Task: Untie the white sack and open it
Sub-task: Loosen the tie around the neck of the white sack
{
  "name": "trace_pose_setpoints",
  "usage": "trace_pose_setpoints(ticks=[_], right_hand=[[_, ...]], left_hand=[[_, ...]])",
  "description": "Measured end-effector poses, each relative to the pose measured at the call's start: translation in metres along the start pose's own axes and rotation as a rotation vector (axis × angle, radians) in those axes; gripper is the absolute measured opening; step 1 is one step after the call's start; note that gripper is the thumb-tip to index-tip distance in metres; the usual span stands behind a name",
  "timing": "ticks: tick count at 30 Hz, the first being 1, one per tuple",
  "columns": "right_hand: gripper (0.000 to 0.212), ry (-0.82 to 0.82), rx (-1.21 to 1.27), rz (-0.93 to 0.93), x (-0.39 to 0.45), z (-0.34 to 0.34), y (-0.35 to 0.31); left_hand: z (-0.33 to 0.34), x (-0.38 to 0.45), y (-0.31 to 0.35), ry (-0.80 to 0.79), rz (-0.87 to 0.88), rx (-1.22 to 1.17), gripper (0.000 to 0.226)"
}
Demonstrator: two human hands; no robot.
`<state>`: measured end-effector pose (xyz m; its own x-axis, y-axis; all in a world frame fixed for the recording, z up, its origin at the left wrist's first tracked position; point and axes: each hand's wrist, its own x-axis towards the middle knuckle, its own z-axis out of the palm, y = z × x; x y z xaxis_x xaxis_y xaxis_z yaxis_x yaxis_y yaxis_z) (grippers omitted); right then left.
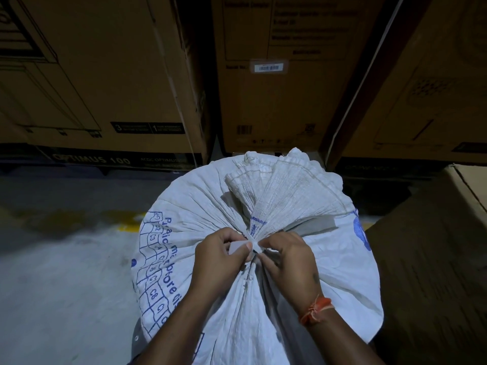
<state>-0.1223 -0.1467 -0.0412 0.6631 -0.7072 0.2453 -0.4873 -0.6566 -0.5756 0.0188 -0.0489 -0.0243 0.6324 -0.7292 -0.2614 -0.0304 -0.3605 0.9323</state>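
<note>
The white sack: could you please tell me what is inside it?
Nothing inside shows. The white sack is gathered shut at its tied neck, which the left hand and right hand are pinching, so the woven fabric covers the contents.

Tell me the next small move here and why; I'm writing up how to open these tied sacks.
Probably pull the tie's loose end free of the knot. Both the left hand and right hand pinch the white tie where it cinches the white sack, and the gathered neck above is still bunched closed.
</note>
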Motion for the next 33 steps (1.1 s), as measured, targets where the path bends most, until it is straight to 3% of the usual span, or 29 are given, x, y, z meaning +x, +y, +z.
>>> trace_pose_setpoints(ticks=[5,8,10,14,18,26,29,33], right_hand=[[0.012,0.038,-0.003,-0.051,0.004,-0.004,0.000],[0.007,0.063,0.018,-0.068,0.005,-0.005,0.003],[0.009,0.050,0.007,-0.064,0.004,-0.005,0.005],[0.011,0.032,0.044,-0.078,0.004,-0.008,0.008],[0.009,0.009,0.096,-0.063,0.005,-0.011,0.012],[0.018,-0.029,0.059,0.003,0.004,-0.010,0.010],[0.018,-0.019,0.135,0.152,-0.001,-0.004,0.005],[0.014,-0.048,0.617,0.557,-0.010,0.006,-0.009]], left_hand=[[-0.005,0.001,0.004,-0.048,-0.014,-0.066,0.015],[-0.010,0.005,0.012,-0.062,-0.089,-0.333,0.024],[-0.017,0.011,0.012,-0.034,-0.104,-0.358,0.026],[-0.026,0.022,-0.002,-0.072,0.049,-0.061,0.025],[-0.020,0.026,-0.005,-0.244,0.315,0.273,0.028],[-0.018,0.032,-0.013,-0.226,0.294,0.486,0.024],[-0.017,0.034,-0.016,-0.238,0.315,0.541,0.019],[-0.015,0.036,-0.018,-0.232,0.301,0.456,0.031]])
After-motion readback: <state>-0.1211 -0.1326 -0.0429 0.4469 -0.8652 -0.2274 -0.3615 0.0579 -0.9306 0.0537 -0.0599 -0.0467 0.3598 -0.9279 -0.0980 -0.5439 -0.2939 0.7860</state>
